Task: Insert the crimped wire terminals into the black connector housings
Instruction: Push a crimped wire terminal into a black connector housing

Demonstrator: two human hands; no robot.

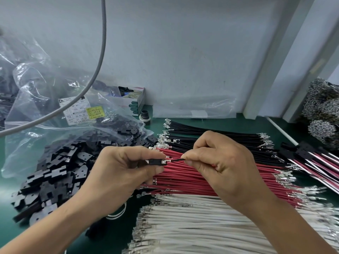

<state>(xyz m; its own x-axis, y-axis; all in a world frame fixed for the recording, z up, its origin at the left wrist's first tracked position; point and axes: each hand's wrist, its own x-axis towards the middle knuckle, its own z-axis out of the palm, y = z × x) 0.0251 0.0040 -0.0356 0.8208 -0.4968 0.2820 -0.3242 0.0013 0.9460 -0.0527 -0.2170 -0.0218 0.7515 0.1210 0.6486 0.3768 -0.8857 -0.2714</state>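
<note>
left hand (pixel 117 173) pinches the small black plastic connector housing (pixel 153 161); right hand (pixel 220 162) pinches the thin black wire (pixel 177 160); keep its silver crimped terminal (pixel 166 161) level with the cavity, push straight.

In the centre of the frame one black connector housing (pixel 153 161) lies level, and the silver terminal (pixel 165 161) of a thin black wire (pixel 177 160) sits at its right end.

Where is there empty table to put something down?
Bare green mat shows behind the black wires, along the wall, and a strip at the left edge beside the plastic bag. Everywhere near the hands is crowded: housings, red wires, white wires.
</note>
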